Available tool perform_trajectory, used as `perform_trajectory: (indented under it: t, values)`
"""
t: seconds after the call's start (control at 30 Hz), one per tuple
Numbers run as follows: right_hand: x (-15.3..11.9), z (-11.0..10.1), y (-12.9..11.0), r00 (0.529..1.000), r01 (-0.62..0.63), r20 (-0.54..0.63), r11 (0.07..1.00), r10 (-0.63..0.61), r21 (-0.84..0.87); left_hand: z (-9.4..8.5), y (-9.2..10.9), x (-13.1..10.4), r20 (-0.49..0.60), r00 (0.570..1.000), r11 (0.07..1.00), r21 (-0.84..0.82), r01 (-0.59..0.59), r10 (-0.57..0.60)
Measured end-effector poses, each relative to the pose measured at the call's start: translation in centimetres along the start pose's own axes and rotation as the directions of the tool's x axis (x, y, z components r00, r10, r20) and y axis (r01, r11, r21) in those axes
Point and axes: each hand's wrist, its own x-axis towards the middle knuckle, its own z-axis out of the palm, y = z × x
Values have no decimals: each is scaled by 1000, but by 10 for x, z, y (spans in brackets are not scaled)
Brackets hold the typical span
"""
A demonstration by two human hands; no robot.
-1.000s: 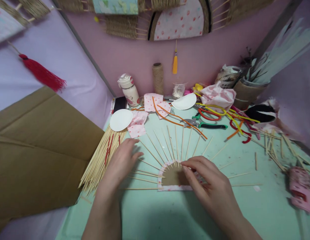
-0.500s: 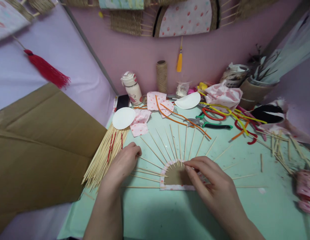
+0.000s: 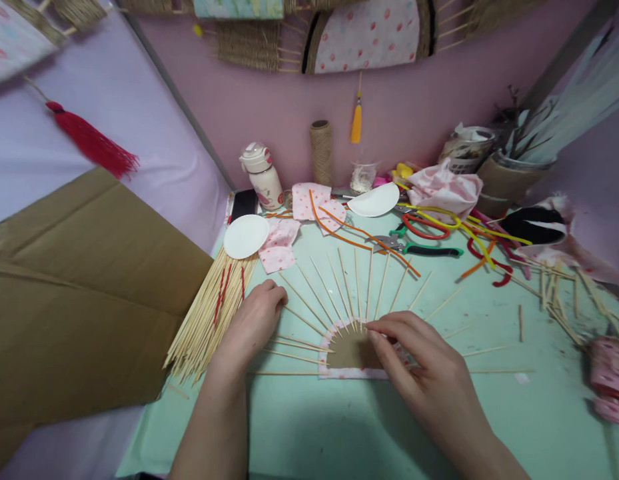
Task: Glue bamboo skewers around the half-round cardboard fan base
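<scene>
Fingers [image 3: 389, 330] of the right hand [image 3: 419, 373] lie bent over the brown cardboard half-disc [image 3: 352, 352], their tips pinched at the inner end of one bamboo skewer [image 3: 369, 287] in the fan of skewers [image 3: 339, 293] that spreads away from them. Whether the tips truly grip that stick or only press it down cannot be told. Left of them, the left hand [image 3: 252, 323] is loosely curled, knuckles up, resting across the leftmost ribs; it does not visibly clasp anything. Just beyond its knuckles lies the loose bundle of skewers [image 3: 209, 313], and further off a white paper disc [image 3: 246, 236] and dotted pink fabric scraps [image 3: 279, 245]. Far beyond the right fingertips sit green-handled pliers [image 3: 414, 248] and tangled pipe cleaners [image 3: 469, 233] on the green table [image 3: 314, 427].

A likely risk: the ribs seem only lightly seated at the half-disc's rim, so a sideways nudge from either hand could skew their spacing or pull one free.

Against the frame a second earlier, the left hand has curled from flat and spread to a loose fist and drawn slightly toward the half-disc; the right hand has scarcely shifted.
</scene>
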Motion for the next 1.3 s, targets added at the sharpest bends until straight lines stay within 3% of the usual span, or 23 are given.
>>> perform_trajectory:
  t: [0.4, 0.57, 0.77, 0.9, 1.03, 1.3]
  values:
    - [-2, 0, 0, 1000, -4, -7, 1000, 4, -3, 3, 2, 1, -39, 999, 1000, 4, -31, 31]
    - [-1, 0, 0, 1000, -13, 1, 1000, 13, -2, -4, 14, -9, -54, 998, 999, 38, -26, 28]
    - [-4, 2, 2, 1000, -12, -2, 1000, 12, 28, 17, 36, -35, -89, 995, 996, 81, -35, 42]
    - [-6, 3, 4, 1000, -24, 1, 999, 24, 42, 31, 40, -44, -21, 1000, 995, 101, -2, 5]
    - [-4, 4, 5, 1000, -23, 2, 999, 23, 32, 30, 38, -43, 21, 999, 994, 97, 45, -47]
    - [0, 8, 6, 999, -26, 44, 1000, 25, 17, 32, 34, -41, -7, 998, 993, 103, 58, -58]
